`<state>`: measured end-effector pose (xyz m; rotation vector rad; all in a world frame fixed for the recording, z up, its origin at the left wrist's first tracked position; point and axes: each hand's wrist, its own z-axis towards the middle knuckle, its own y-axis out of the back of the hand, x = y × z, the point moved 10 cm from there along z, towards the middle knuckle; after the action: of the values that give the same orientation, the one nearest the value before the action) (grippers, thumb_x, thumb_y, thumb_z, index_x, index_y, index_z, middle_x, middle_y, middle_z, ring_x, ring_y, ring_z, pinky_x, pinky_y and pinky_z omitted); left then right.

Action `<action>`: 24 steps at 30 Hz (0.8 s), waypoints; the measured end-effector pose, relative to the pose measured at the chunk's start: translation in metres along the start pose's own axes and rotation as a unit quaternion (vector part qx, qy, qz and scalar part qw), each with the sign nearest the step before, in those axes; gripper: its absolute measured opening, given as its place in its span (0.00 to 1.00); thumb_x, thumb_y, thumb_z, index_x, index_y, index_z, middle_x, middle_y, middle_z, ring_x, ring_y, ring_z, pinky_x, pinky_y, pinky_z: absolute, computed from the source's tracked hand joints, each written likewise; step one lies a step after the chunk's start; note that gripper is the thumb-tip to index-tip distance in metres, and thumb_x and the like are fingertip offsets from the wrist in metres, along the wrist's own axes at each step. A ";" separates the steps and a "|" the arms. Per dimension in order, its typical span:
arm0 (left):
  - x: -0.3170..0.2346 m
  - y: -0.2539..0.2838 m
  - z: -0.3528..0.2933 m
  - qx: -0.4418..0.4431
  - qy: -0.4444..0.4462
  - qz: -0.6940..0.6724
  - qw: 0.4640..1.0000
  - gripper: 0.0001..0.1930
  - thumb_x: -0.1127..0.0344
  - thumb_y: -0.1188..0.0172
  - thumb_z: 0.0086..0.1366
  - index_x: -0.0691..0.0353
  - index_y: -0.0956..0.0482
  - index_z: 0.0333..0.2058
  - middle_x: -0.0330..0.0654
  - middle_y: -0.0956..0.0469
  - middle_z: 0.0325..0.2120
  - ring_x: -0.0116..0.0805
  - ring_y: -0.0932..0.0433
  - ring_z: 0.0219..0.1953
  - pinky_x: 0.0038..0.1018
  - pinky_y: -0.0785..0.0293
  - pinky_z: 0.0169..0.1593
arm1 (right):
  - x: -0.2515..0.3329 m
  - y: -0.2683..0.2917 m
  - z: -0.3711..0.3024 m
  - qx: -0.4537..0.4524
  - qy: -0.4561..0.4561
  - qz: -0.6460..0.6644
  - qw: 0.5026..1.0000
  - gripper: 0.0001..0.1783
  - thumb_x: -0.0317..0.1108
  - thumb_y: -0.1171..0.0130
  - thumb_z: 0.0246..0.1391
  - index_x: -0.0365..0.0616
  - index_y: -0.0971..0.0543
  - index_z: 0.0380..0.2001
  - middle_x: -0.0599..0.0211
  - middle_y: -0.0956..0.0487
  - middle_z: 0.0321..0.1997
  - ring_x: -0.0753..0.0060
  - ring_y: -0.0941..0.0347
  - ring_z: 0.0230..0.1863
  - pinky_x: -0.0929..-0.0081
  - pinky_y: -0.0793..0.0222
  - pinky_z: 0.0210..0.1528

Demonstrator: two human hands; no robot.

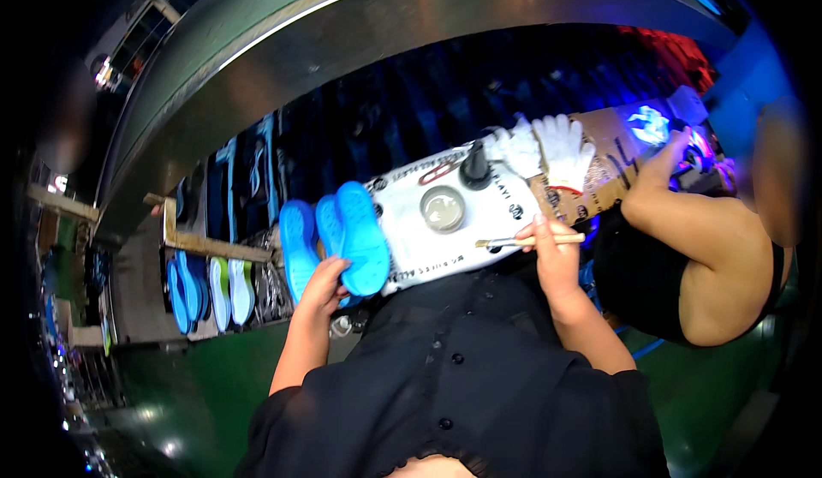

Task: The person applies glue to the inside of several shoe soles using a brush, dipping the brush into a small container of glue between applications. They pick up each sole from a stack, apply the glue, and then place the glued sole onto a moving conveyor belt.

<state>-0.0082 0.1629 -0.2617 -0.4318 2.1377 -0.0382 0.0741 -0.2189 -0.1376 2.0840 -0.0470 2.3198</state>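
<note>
My left hand (324, 286) is closed on the edge of a bright blue shoe sole (364, 242), which is tilted up over the left end of the white printed sheet (411, 259). Two more blue soles stand just left of it, one of them an outer sole (297, 242). Between thumb and fingers, my right hand (556, 259) grips the wooden handle of a flat brush (522, 241). Its bristles point left, above the sheet and apart from the soles. A round container (443, 209) with a pale, cloudy content sits on the sheet between my hands.
Behind the container are a black bottle (475, 168) and small red-handled snips (438, 172). White gloves (561, 148) lie on brown cardboard (604, 170). At right a co-worker's arm (685, 212) reaches toward a bright blue light. More soles (231, 289) lie at left, near a wooden bar (214, 245).
</note>
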 end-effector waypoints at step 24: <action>-0.126 -0.127 -0.082 -0.028 -0.416 0.170 0.893 0.27 0.74 0.44 0.51 0.72 0.40 0.50 0.50 0.27 0.40 0.35 0.26 0.44 0.29 0.32 0.50 | 0.109 -0.095 -0.023 0.160 0.330 -0.163 0.916 0.11 0.32 0.43 0.48 0.46 0.23 0.14 0.70 0.26 0.16 0.66 0.32 0.22 0.68 0.39 0.42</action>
<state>0.0268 0.0727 -0.0906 -0.0609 1.3309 0.3515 0.0429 -0.1232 -0.0306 1.1427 0.6723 2.7833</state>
